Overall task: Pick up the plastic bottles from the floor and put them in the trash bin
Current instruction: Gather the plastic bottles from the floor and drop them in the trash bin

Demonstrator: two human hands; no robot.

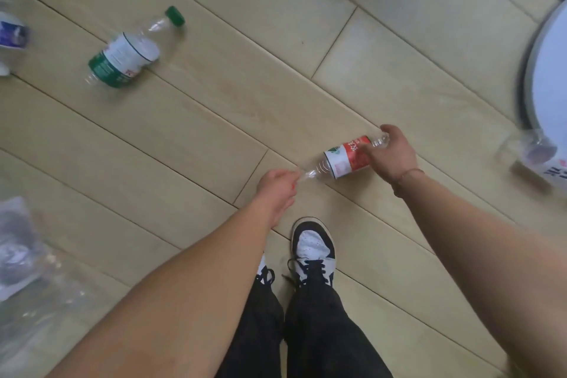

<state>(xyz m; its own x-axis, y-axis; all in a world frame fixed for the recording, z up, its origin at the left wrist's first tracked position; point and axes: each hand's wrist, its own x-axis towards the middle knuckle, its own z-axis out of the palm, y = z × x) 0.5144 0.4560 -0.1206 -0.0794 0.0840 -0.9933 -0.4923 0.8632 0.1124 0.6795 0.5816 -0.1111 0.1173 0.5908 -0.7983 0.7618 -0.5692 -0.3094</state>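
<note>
Nearest to us are our two legs in dark trousers and our black-and-white shoes (313,250), standing on the pale plank floor (214,120). At the left edge a clear, crumpled bag (21,255) shows only as a blur, so we cannot tell what it contains.

Just beyond the shoes we hold the red bottle (345,159) between both hands, level and tilted slightly, above the floor. Our left hand (277,186) pinches its neck end, the grip narrow and closed around the cap area, which the fingers hide. Our right hand (394,152) wraps over the base end, the grip closed on the clear bottom and the edge of the red-and-white label. A thin band circles the right wrist.

To the right, at the frame edge, sits the bin (549,77), a round white shape with a grey rim; another clear bottle (527,153) is blurred at its near side.

Farther off, to the upper left, the green bottle (129,52) lies on its side on the floor, cap on and pointing up-right, well apart from our hands. At the far left edge another bottle with a blue label (12,35) is partly cut off.
</note>
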